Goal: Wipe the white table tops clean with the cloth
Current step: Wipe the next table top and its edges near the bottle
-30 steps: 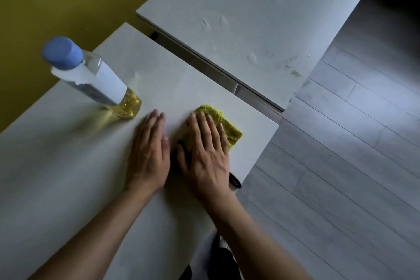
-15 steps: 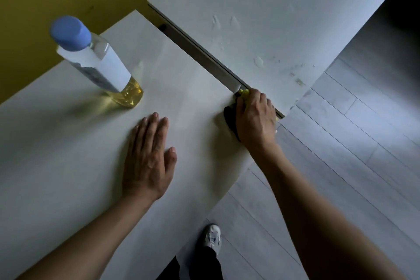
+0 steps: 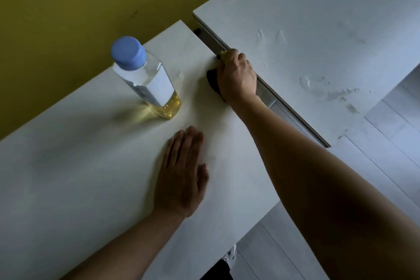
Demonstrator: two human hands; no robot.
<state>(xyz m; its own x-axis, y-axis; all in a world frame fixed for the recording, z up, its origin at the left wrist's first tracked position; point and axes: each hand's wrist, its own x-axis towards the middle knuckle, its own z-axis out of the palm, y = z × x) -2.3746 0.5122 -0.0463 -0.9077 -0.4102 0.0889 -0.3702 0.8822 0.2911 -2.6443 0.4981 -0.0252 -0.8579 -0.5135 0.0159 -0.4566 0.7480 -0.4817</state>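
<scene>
My right hand (image 3: 237, 76) grips the yellow cloth (image 3: 223, 53) at the far right edge of the near white table (image 3: 91, 177), beside the gap to the second white table (image 3: 318, 18). Only a small yellow corner of the cloth shows past my fingers; a dark part sticks out on the thumb side. My left hand (image 3: 181, 170) lies flat, fingers straight, on the near table in the middle of the view. The second table carries wet smears and droplets (image 3: 331, 93) toward its right end.
A clear bottle (image 3: 145, 79) with a blue cap, white label and yellow liquid stands on the near table, left of my right hand. A yellow wall (image 3: 79, 7) runs behind both tables. Grey plank floor (image 3: 397, 134) lies to the right; a shoe (image 3: 230, 254) shows below.
My right hand slid the cloth from the table's near corner along the right edge toward the wall. The left hand has stayed flat on the table.
</scene>
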